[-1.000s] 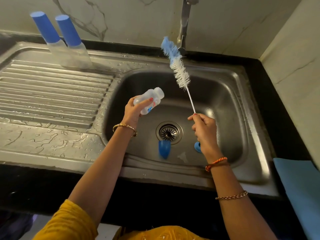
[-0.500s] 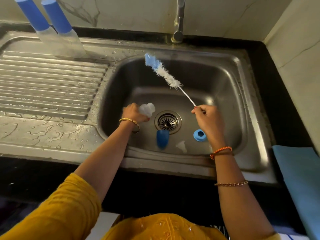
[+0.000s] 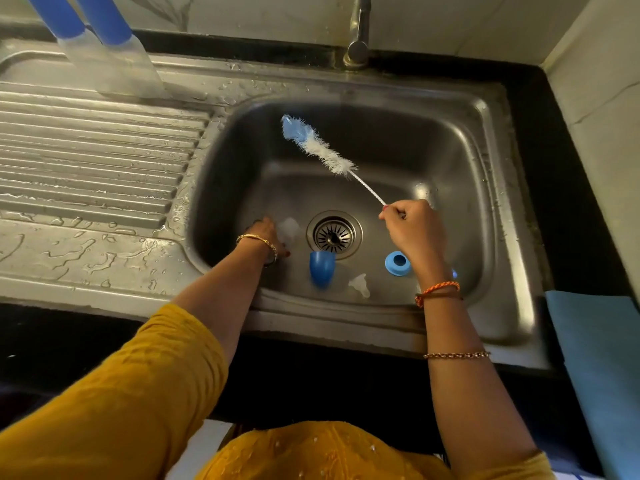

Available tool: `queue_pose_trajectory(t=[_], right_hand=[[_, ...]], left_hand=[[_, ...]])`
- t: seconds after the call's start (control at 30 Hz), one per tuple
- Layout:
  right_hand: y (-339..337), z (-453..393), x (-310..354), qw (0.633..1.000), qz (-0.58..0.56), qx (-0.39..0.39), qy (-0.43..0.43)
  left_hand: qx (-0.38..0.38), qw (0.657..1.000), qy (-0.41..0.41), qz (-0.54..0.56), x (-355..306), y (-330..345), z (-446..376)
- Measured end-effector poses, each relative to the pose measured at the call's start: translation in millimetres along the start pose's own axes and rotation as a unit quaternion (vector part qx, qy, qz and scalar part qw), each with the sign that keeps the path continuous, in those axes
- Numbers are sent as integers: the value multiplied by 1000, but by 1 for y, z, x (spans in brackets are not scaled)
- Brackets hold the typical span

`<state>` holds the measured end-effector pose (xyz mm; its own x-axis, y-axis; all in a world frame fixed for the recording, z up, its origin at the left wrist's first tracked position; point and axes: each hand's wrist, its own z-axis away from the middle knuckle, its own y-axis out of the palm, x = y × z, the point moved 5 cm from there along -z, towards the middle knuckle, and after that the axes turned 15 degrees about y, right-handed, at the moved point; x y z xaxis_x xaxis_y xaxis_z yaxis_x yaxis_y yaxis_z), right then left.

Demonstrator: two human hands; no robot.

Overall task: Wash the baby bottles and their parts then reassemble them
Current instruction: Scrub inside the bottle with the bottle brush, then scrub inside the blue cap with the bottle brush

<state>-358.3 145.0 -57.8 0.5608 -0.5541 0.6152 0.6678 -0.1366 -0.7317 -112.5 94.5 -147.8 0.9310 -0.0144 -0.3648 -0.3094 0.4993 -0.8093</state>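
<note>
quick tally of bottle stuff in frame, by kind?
Capped bottles on the drainboard: 2
Open bottle, in the left hand: 1
Blue cap in the basin: 1
Blue ring in the basin: 1
Clear nipple in the basin: 1
Brush, in the right hand: 1
Total: 7

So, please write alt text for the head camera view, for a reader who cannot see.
Over a steel sink, the right hand holds a bottle brush while the left hand grips a clear bottle on the basin floor, near a blue cap, ring and teat.
</note>
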Motion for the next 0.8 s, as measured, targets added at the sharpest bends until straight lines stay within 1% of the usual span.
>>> queue_pose_trajectory(t=[0.1,0.3,0.5,0.6,0.67,0.73,0.8], right_hand=[[0,1,-1,1000,4,6,6],[-1,4,0,1000,15,11,23],[-6,9,-1,999,-2,8,50],[-20,14,-3,997,-30,-24,71],[-34,17,-5,994,-36,-65,77],[-44,20,-6,993,-34,-89,71],[-48,24,-7,993,-17,-97,61]], left_hand=[[-1,1000,1,-1,-1,1,0],[-52,998,32,9,-12,-8,-2],[-103,990,96,-15,-32,-20,4],[-142,977,160,4,-58,-24,7],[-128,968,216,4,-85,-20,5],[-85,958,272,2,-119,-9,1],[-38,949,313,3,-151,9,1]])
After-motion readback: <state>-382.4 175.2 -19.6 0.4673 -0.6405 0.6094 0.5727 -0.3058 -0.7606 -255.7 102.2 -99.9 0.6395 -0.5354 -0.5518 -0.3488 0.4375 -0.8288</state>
